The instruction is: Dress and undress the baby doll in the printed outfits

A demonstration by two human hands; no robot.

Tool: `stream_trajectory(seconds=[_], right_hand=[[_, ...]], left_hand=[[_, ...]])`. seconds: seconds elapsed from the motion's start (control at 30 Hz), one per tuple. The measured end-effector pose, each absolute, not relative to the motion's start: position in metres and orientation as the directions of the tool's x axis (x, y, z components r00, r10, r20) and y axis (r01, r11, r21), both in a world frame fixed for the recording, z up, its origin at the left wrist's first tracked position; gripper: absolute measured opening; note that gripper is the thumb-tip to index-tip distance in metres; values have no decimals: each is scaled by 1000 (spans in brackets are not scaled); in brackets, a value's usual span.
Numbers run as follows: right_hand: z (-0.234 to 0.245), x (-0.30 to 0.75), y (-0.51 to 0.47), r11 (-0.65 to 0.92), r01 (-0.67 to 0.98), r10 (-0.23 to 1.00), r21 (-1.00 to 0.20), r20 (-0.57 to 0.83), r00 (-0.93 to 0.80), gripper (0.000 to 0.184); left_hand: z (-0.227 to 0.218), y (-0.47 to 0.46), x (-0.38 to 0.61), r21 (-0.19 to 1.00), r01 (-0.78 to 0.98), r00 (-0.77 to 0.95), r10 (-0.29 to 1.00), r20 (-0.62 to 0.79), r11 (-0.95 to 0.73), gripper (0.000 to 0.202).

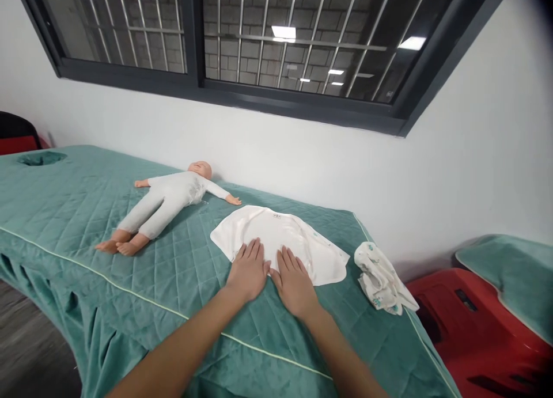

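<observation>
A white baby garment (280,231) lies spread flat on the green quilted bed cover (78,213). My left hand (248,268) and my right hand (294,277) rest side by side on its near edge, palms down, fingers stretched out flat. Neither hand grips anything. A baby doll (168,199) in a white suit lies on its back to the left, arms out, head towards the wall. A crumpled patterned white cloth (382,277) sits to the right of the garment, near the bed's corner.
The bed stands against a white wall (345,162) under a barred window (259,35). A face hole (42,158) is at its far left end. A red object (484,329) and another green-covered surface (514,277) are at the right. Dark floor (30,346) lies lower left.
</observation>
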State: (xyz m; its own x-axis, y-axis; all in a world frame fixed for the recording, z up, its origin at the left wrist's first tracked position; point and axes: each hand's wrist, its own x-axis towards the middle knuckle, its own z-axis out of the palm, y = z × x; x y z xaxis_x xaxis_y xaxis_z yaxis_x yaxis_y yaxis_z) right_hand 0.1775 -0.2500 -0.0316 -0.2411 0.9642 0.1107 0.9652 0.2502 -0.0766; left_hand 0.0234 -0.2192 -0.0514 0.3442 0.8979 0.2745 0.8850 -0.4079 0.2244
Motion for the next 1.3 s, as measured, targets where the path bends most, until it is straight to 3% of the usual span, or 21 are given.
stream_trajectory(seconds=[0.17,0.27,0.37,0.5,0.6,0.7,0.83,0.9,0.97,1.1,1.17,1.23,1.3], right_hand=[[-32,177,-298,313,940,947,-132,125,-298,64],[-31,174,-299,291,930,956,-224,100,-275,64],[-26,164,-271,259,878,965,-403,74,-250,67],[-16,139,-195,99,681,992,-725,15,-129,65],[-13,117,-128,-9,457,1000,-890,-17,-14,57],[-18,107,-86,-108,213,993,-971,-98,60,49],[-27,117,-76,-76,-22,996,-997,-77,52,38],[-30,127,-77,-73,-234,997,-970,-74,-2,30],[-32,134,-76,-85,-336,996,-938,-77,-38,25],[-37,140,-67,-44,-130,996,-991,-54,69,36],[-40,141,-66,-24,-68,992,-997,-32,121,49],[-40,142,-69,-1,12,992,-1000,0,129,65],[-40,141,-74,41,209,997,-977,55,63,77]], left_hand=[[-61,-257,-28,222,791,448,787,424,-570,52],[-61,-240,-62,341,880,128,855,503,-332,54],[-60,-204,-84,464,885,-185,883,432,-41,54],[-57,-167,-88,457,881,-304,885,352,121,42],[-55,-159,-85,466,869,-348,875,337,166,25],[-53,-159,-86,539,835,-355,857,373,111,19],[-45,-166,-78,660,741,-360,756,547,-125,17],[-39,-172,-61,625,731,-273,722,636,-274,12],[-32,-180,-34,530,741,-108,707,699,-411,10],[-22,-194,14,321,656,323,639,698,-682,13],[-24,-196,20,330,587,387,615,687,-739,14],[-30,-192,11,447,584,240,670,702,-677,18],[-38,-184,-8,599,633,-34,755,654,-490,22]])
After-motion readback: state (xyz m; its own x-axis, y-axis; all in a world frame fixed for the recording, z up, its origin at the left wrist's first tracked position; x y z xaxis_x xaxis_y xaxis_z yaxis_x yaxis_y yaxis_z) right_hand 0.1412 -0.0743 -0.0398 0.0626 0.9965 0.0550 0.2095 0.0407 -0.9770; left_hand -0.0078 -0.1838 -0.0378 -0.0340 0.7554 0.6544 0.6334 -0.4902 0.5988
